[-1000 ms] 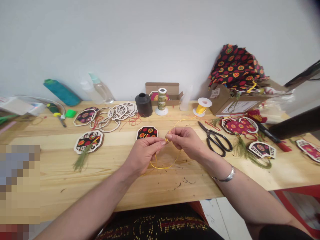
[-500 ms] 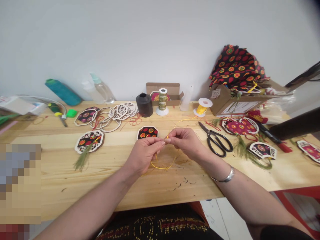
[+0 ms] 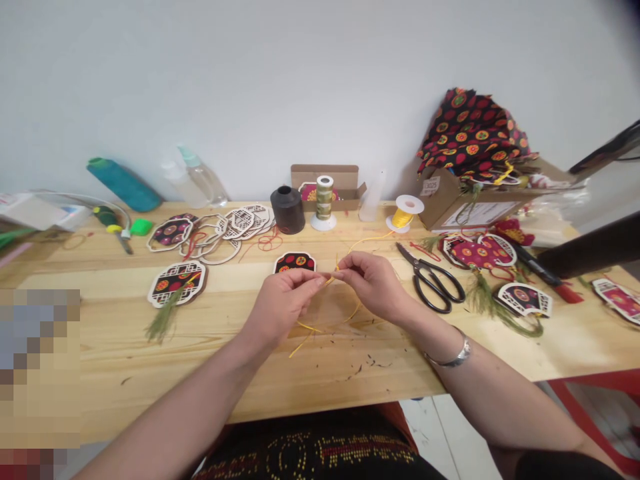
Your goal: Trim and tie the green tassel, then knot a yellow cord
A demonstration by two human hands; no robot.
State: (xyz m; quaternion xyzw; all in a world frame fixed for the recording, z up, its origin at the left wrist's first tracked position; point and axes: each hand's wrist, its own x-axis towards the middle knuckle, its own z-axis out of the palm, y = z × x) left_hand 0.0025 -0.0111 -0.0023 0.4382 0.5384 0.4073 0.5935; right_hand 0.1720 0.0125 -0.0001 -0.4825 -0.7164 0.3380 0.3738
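Note:
My left hand (image 3: 287, 297) and my right hand (image 3: 369, 283) meet over the middle of the table, each pinching yellow cord (image 3: 357, 310) between thumb and finger. The pinched stretch between the fingertips is short and partly hidden. From there the cord hangs in a loop, and its loose ends lie below my left hand. It also runs back to a white spool (image 3: 406, 212) wound with yellow cord. Just behind my left fingers lies a patterned black fabric pendant (image 3: 294, 261) with a pale scalloped frame, partly covered. Black-handled scissors (image 3: 433, 280) rest to the right of my right hand.
Tasselled pendants (image 3: 177, 283) and pale cut-out frames (image 3: 247, 221) lie at left. Behind stand a black cone spool (image 3: 287, 210), a gold thread spool (image 3: 325, 207) and clear bottles (image 3: 200, 180). A cardboard box (image 3: 450, 200) of fabric sits right, near a dark post (image 3: 595, 247).
My fingertips have drawn slightly apart, showing a bit of cord between them. The loop below has shifted, and loose cord ends now show under my left hand.

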